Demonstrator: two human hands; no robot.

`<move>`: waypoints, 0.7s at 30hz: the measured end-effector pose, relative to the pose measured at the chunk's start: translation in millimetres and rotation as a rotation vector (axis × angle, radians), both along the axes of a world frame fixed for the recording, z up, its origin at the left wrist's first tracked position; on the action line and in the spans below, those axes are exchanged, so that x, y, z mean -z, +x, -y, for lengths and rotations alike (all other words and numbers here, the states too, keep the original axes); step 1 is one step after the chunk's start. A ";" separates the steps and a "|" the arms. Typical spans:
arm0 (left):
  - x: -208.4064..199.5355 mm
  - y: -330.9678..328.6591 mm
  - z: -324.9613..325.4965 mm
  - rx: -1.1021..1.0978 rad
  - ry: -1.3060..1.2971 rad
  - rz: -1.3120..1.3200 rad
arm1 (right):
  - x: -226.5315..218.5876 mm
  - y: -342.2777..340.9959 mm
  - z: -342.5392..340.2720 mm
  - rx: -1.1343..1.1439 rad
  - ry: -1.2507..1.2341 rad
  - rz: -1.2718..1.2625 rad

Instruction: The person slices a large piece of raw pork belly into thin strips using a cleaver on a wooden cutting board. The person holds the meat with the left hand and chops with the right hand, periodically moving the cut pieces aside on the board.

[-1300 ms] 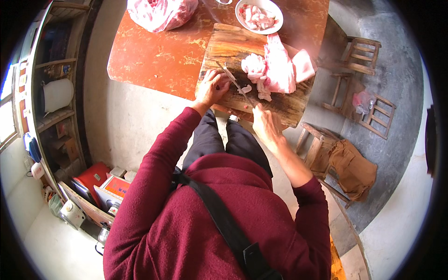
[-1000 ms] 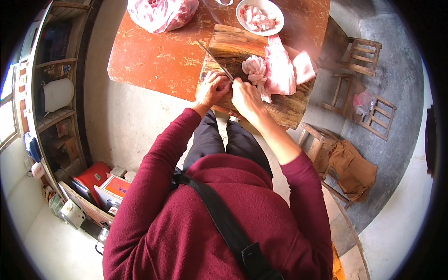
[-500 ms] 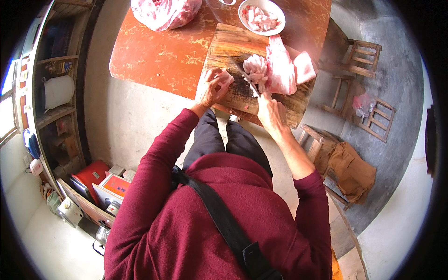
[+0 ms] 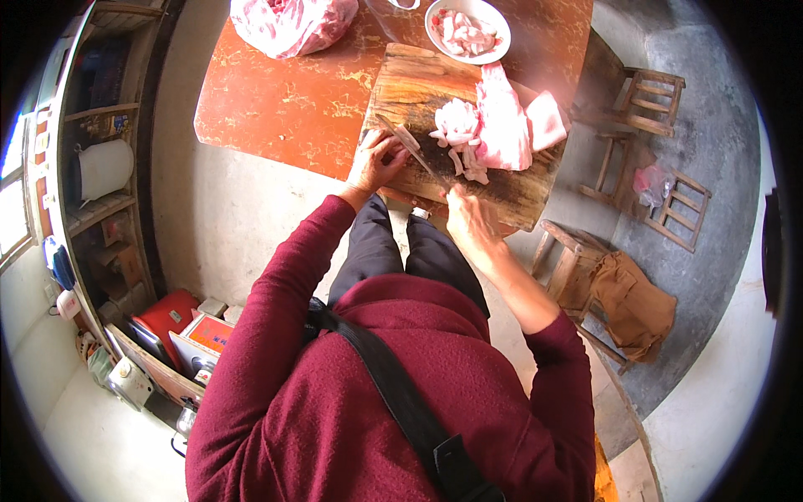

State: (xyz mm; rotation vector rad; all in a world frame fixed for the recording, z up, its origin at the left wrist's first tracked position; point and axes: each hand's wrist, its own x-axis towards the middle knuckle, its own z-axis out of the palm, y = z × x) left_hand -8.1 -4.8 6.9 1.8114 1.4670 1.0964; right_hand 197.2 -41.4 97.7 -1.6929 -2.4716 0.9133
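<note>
My right hand (image 4: 474, 224) is closed around the handle of a knife (image 4: 428, 165). Its blade slants up and left across the wooden cutting board (image 4: 410, 79), against a small strip of pale meat (image 4: 406, 138). Curled fingers of my left hand (image 4: 376, 162) grip that strip at the board's left edge. Right of the blade lies a heap of cut meat pieces (image 4: 457, 121), with a few loose slivers (image 4: 473, 166) below it. A long slab of pinkish meat (image 4: 504, 125) and a smaller squarish slab (image 4: 546, 122) rest at the board's right side.
Beyond the board, a white bowl (image 4: 432, 40) of meat pieces stands on the reddish table (image 4: 276, 105). A big chunk of raw meat (image 4: 297, 29) sits far left on it. Wooden stools (image 4: 648, 105) are at the right, one draped with brown cloth (image 4: 633, 305). Shelves (image 4: 100, 205) line the left wall.
The knife has swung left from the heap of cut meat to the strip in my left hand. My right hand has shifted left and slightly nearer me. Loose slivers now lie below the heap.
</note>
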 end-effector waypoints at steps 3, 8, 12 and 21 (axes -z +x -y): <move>6.0 -4.5 -1.7 0.058 0.011 -0.044 | 2.5 -20.3 -19.4 -0.008 0.005 -0.034; 12.2 -6.7 -3.9 0.103 0.064 -0.136 | 13.9 -64.0 -58.3 0.003 0.063 -0.077; 13.8 -7.1 -1.4 0.097 0.057 -0.169 | 13.9 -66.4 -61.2 0.000 0.100 -0.051; -4.0 -10.7 -3.5 0.115 -0.075 -0.145 | 9.0 18.0 -20.7 0.139 -0.039 -0.042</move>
